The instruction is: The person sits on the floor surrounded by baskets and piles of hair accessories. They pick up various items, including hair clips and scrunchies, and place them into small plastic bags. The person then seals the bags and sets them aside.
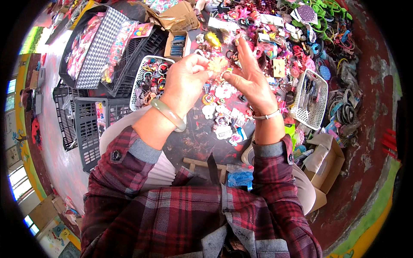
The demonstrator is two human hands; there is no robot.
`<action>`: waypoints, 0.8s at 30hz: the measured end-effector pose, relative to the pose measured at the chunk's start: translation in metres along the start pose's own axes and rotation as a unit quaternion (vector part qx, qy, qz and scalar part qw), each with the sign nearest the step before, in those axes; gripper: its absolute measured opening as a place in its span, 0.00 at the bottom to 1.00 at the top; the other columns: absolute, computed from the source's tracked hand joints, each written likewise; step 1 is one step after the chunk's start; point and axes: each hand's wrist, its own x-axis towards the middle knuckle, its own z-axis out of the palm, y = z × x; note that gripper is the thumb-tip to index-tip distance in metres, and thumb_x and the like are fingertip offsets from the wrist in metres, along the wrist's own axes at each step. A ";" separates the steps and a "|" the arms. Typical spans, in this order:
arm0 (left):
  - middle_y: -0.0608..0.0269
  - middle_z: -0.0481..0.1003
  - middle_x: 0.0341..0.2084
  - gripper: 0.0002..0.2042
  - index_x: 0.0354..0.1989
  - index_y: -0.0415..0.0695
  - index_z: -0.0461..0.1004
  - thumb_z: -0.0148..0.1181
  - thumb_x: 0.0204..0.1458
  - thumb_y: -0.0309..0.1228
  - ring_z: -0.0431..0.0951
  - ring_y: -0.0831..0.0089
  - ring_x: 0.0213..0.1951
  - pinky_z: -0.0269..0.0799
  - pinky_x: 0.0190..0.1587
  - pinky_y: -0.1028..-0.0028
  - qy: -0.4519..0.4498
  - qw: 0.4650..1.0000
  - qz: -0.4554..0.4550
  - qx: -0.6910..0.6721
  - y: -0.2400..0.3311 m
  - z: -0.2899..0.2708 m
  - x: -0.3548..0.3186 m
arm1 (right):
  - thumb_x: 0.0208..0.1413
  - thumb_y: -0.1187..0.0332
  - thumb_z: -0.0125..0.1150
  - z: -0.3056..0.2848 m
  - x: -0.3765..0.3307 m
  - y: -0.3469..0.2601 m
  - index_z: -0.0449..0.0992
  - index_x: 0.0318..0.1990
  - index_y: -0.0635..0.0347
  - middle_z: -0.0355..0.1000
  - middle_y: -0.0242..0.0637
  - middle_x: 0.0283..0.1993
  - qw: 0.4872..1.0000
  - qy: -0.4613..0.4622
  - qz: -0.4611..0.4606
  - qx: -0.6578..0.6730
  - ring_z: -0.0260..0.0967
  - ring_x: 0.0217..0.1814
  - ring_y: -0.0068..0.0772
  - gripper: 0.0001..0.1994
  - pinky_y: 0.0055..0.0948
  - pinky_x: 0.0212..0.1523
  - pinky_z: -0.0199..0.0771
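My left hand [186, 81], with a pale bangle at its wrist, is closed in a pinch on a peach-coloured ruffled hair ornament [217, 64]. Just right of it, my right hand [254, 84] is open, its fingers stretched upward and away. The right thumb tip lies close to a small yellow-and-dark striped band [229, 70] beside the ornament; whether they touch is hard to tell. Below both hands, white flower-shaped pieces [208, 112] and carded hair accessories [223, 131] are spread on the dark table [189, 144].
A white basket [134, 88] of hair ties stands left, near a small carton [188, 44]. Farther left are black crates [89, 129] and a houndstooth box [101, 47]. Another white basket [307, 116] sits right, amid piled accessories and green headbands [320, 17]. A cardboard box [333, 165] is lower right.
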 end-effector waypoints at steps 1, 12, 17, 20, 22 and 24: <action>0.59 0.74 0.29 0.08 0.36 0.35 0.68 0.51 0.46 0.17 0.73 0.81 0.30 0.66 0.31 0.85 -0.007 1.000 -0.001 -0.013 -0.001 -0.001 0.000 | 0.48 0.67 0.60 0.000 -0.001 0.001 0.61 0.55 0.65 0.65 0.43 0.53 1.000 -0.011 -0.005 -0.028 0.60 0.56 0.32 0.27 0.30 0.54 0.60; 0.57 0.73 0.32 0.10 0.38 0.34 0.66 0.54 0.46 0.20 0.73 0.76 0.35 0.67 0.40 0.80 -0.050 0.993 -0.046 -0.099 -0.006 -0.008 0.004 | 0.49 0.70 0.58 -0.025 0.003 0.006 0.73 0.37 0.66 0.74 0.36 0.30 0.960 -0.151 0.193 0.134 0.70 0.32 0.21 0.09 0.19 0.32 0.67; 0.51 0.70 0.41 0.17 0.45 0.33 0.64 0.48 0.55 0.35 0.69 0.69 0.45 0.61 0.51 0.71 -0.019 0.982 -0.082 -0.169 0.008 -0.004 -0.001 | 0.49 0.70 0.58 -0.025 0.004 0.009 0.73 0.34 0.64 0.73 0.34 0.27 0.981 -0.044 0.124 0.142 0.69 0.29 0.20 0.07 0.18 0.31 0.66; 0.49 0.65 0.48 0.24 0.49 0.33 0.61 0.39 0.57 0.45 0.65 0.65 0.51 0.56 0.56 0.66 0.008 0.939 -0.130 -0.319 0.006 -0.007 0.005 | 0.52 0.74 0.54 -0.018 0.001 -0.020 0.71 0.37 0.63 0.70 0.34 0.32 0.960 0.244 -0.094 0.097 0.67 0.30 0.20 0.06 0.19 0.31 0.67; 0.49 0.64 0.49 0.26 0.50 0.33 0.60 0.37 0.57 0.47 0.64 0.63 0.51 0.56 0.56 0.65 0.007 0.907 -0.156 -0.390 0.006 -0.008 0.007 | 0.52 0.78 0.53 -0.012 -0.003 -0.040 0.68 0.39 0.63 0.69 0.34 0.34 0.900 0.361 -0.245 0.023 0.66 0.33 0.22 0.07 0.20 0.35 0.67; 0.49 0.63 0.49 0.27 0.50 0.33 0.59 0.35 0.57 0.49 0.63 0.62 0.52 0.56 0.57 0.65 -0.018 0.875 -0.163 -0.456 0.006 -0.007 0.008 | 0.50 0.81 0.52 0.000 -0.005 -0.033 0.68 0.37 0.64 0.68 0.35 0.33 0.833 0.407 -0.366 -0.083 0.65 0.37 0.25 0.07 0.21 0.37 0.66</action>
